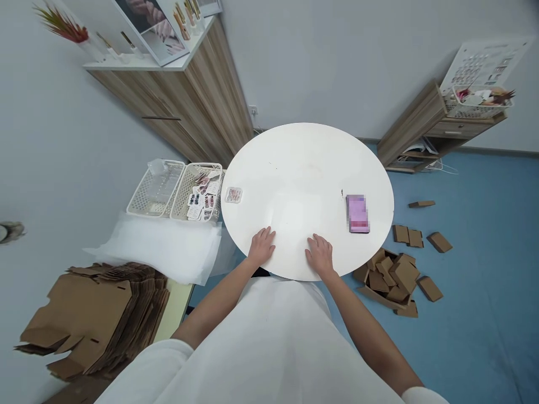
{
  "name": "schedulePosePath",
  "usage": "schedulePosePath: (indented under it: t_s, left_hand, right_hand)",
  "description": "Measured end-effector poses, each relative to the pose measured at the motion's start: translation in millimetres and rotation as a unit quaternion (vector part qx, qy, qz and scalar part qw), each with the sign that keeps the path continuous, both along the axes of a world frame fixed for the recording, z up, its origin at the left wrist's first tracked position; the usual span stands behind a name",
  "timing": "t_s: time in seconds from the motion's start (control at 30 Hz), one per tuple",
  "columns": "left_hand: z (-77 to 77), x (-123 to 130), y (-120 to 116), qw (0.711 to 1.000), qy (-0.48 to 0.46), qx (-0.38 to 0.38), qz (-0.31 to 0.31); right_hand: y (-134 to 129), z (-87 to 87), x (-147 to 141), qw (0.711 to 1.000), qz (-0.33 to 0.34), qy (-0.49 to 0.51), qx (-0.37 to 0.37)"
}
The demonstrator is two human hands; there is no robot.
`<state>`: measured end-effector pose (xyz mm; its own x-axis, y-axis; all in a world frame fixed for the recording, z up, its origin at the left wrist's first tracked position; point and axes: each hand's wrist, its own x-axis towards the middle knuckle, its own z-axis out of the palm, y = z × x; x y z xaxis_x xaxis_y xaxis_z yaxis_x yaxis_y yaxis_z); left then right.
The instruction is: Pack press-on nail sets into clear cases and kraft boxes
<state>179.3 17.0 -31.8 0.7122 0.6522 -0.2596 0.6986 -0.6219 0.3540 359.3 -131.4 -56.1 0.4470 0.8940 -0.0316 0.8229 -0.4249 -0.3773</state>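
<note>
both my hands are open, palms down on the white table (303, 163), fingers a little spread. my left hand (261, 246) rests near the edge closest to me, and my right hand (320, 253) lies just across from it, well apart, with a stretch of bare tabletop between them.

the small clear case (233, 194) lies flat on the table, beyond my left hand and off to its left, close to the table's left edge. it is squarish with rounded corners, see-through and shiny, with rows of small pinkish pieces showing in it. the purple box (357, 214) lies on the table beyond my right hand and to its right; it is an upright rectangle from where i look, with a pinkish-red band near its closer end and a dark edge, but its face is too blurred for me to read. my hands are apart from both of them.

the tabletop is smooth, pale and rounded, with a soft sheen in the middle. at its left stand two white plastic baskets with perforated walls: the nearer basket (179, 209) holds cards of small coloured pieces, the other basket (137, 201) clear plastic packaging. below them are thin, milky sheets (164, 247) and a thick stack of flat brown cardboard (92, 314), and on the blue floor (475, 224) at the right are small folded cardboard boxes (404, 275)
</note>
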Motion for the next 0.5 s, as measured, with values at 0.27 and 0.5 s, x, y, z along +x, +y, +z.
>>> schedulePosePath:
  t_s: [0.27,0.5]
  left_hand:
    - [-12.3,2,1,0.999,-0.023,-0.016,-0.022]
    - [-13.4,-1,9,0.998,-0.038,-0.04,-0.041]
  right_hand:
    - [-3,-0.6,-1,1.0,0.003,-0.006,-0.018]
    - [1,5.5,-9,0.998,-0.054,-0.014,-0.006]
